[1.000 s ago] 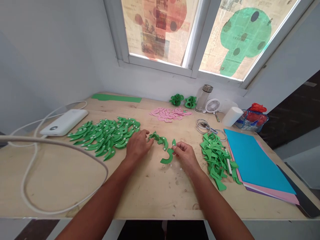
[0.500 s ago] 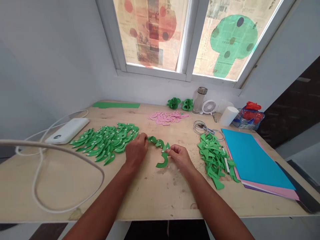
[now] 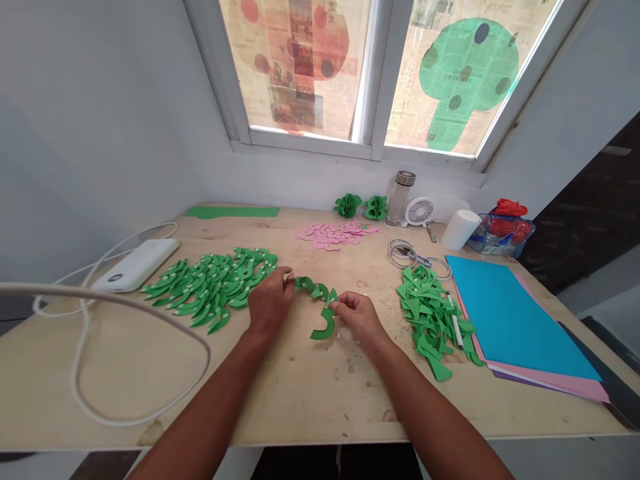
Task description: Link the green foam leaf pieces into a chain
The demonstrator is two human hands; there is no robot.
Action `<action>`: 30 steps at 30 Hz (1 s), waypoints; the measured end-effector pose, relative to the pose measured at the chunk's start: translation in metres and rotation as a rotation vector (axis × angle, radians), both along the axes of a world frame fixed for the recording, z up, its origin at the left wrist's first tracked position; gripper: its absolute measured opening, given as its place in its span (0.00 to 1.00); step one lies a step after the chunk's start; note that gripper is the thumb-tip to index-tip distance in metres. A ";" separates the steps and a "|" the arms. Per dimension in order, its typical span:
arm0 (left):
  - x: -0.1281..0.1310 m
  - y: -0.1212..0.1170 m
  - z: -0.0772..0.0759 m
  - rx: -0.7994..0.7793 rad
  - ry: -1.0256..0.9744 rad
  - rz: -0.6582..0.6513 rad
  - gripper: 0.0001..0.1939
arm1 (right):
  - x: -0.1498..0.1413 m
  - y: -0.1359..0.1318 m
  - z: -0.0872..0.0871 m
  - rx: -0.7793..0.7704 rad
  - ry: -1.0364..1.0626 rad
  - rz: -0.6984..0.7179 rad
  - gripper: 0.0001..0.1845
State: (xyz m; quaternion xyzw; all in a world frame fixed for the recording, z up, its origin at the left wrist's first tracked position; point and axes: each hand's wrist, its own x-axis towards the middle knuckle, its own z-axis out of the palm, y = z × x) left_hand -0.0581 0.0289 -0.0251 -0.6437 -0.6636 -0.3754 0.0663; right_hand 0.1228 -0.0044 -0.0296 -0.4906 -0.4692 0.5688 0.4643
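A curved green paper cutout [image 3: 324, 325] lies at the middle of the table, with more curved green pieces running up and left from it in a wavy strip. My right hand [image 3: 359, 319] pinches the joint of these pieces between thumb and fingers. At the strip's far left end my left hand [image 3: 273, 297] is closed, its fingertips on the green paper there. Just left of that hand spreads a pile of green curved cutouts [image 3: 215, 283] with small white patches on them. Exactly how the pieces join is too small to tell.
Green scraps [image 3: 430, 320] with a white marker [image 3: 457, 327] lie to the right, beside stacked coloured sheets [image 3: 515, 313]. Scissors [image 3: 417, 257], pink cutouts [image 3: 335, 235], a bottle [image 3: 399, 199] and a small fan [image 3: 419, 211] stand farther back. A white cable [image 3: 145, 421] loops at left, near a power bank [image 3: 136, 265].
Both hands stay nearly in place on the green paper strip. The view has shifted slightly; the lower curved piece sits a touch lower.
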 end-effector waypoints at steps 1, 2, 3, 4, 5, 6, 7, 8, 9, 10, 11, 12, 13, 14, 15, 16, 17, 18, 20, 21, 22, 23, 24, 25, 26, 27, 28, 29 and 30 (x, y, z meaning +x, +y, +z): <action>0.002 -0.001 0.000 0.014 -0.013 -0.022 0.13 | 0.000 0.000 -0.001 0.003 -0.003 -0.006 0.09; 0.003 -0.002 0.000 0.042 -0.034 -0.037 0.14 | 0.001 0.000 -0.001 0.013 -0.006 -0.014 0.09; 0.004 -0.003 0.000 0.075 -0.060 -0.046 0.14 | 0.001 0.001 -0.001 0.030 -0.012 -0.029 0.09; 0.006 -0.004 0.000 0.102 -0.084 -0.058 0.15 | 0.002 0.001 0.000 0.057 -0.025 -0.049 0.08; 0.007 -0.005 0.000 0.116 -0.102 -0.079 0.15 | 0.004 0.001 0.002 0.095 -0.044 -0.073 0.08; 0.008 -0.006 -0.001 0.119 -0.115 -0.108 0.15 | 0.005 0.001 0.003 0.137 -0.071 -0.099 0.08; 0.009 -0.007 -0.001 0.113 -0.125 -0.141 0.16 | 0.006 0.001 0.004 0.178 -0.101 -0.122 0.07; 0.010 -0.008 -0.002 0.106 -0.132 -0.173 0.16 | 0.008 0.002 0.006 0.215 -0.138 -0.137 0.07; 0.012 -0.009 -0.002 0.100 -0.139 -0.202 0.16 | 0.009 0.002 0.006 0.247 -0.180 -0.144 0.06; 0.013 -0.010 -0.002 0.094 -0.145 -0.228 0.16 | 0.010 0.003 0.007 0.272 -0.221 -0.148 0.06; 0.015 -0.011 -0.002 0.088 -0.152 -0.250 0.16 | 0.010 0.003 0.006 0.292 -0.256 -0.147 0.06; 0.016 -0.012 -0.002 0.079 -0.158 -0.266 0.16 | 0.010 0.004 0.005 0.306 -0.280 -0.140 0.05; 0.017 -0.013 -0.001 0.070 -0.167 -0.275 0.16 | 0.010 0.004 0.004 0.314 -0.289 -0.130 0.05; 0.018 -0.014 -0.001 0.059 -0.179 -0.279 0.16 | 0.009 0.005 0.002 0.312 -0.280 -0.115 0.05; 0.019 -0.014 0.000 0.047 -0.195 -0.277 0.16 | 0.008 0.005 0.000 0.300 -0.252 -0.093 0.05; 0.020 -0.014 0.000 0.036 -0.216 -0.272 0.16 | 0.006 0.005 -0.001 0.280 -0.213 -0.066 0.06; 0.020 -0.013 0.000 0.023 -0.243 -0.266 0.16 | 0.005 0.005 -0.003 0.254 -0.165 -0.032 0.06; 0.020 -0.013 -0.001 0.009 -0.276 -0.260 0.16 | 0.003 0.004 -0.004 0.225 -0.116 0.010 0.06; 0.019 -0.011 -0.002 -0.031 -0.368 -0.266 0.16 | 0.001 0.002 -0.004 0.173 -0.035 0.106 0.07; 0.019 -0.010 -0.003 -0.057 -0.425 -0.278 0.16 | 0.000 0.001 -0.003 0.154 -0.011 0.144 0.07; 0.019 -0.009 -0.003 -0.084 -0.488 -0.292 0.17 | 0.000 0.000 -0.002 0.141 0.004 0.168 0.07; 0.019 -0.009 -0.004 -0.109 -0.551 -0.308 0.17 | -0.001 -0.001 0.000 0.132 0.015 0.181 0.07; 0.020 -0.008 -0.004 -0.132 -0.614 -0.325 0.17 | -0.001 -0.002 0.002 0.123 0.028 0.178 0.07; 0.021 -0.008 -0.003 -0.152 -0.674 -0.341 0.17 | 0.000 -0.003 0.003 0.113 0.048 0.170 0.07; 0.022 -0.008 -0.003 -0.169 -0.732 -0.355 0.17 | 0.000 -0.003 0.004 0.100 0.071 0.159 0.08; 0.023 -0.008 -0.002 -0.183 -0.787 -0.370 0.18 | 0.000 -0.003 0.005 0.087 0.093 0.145 0.09; 0.024 -0.009 0.000 -0.196 -0.839 -0.388 0.18 | 0.000 -0.003 0.006 0.078 0.112 0.117 0.10; 0.025 -0.009 0.001 -0.206 -0.887 -0.407 0.18 | 0.000 -0.002 0.006 0.070 0.124 0.080 0.11; 0.026 -0.010 0.003 -0.213 -0.927 -0.426 0.19 | 0.000 -0.002 0.006 0.059 0.129 0.037 0.12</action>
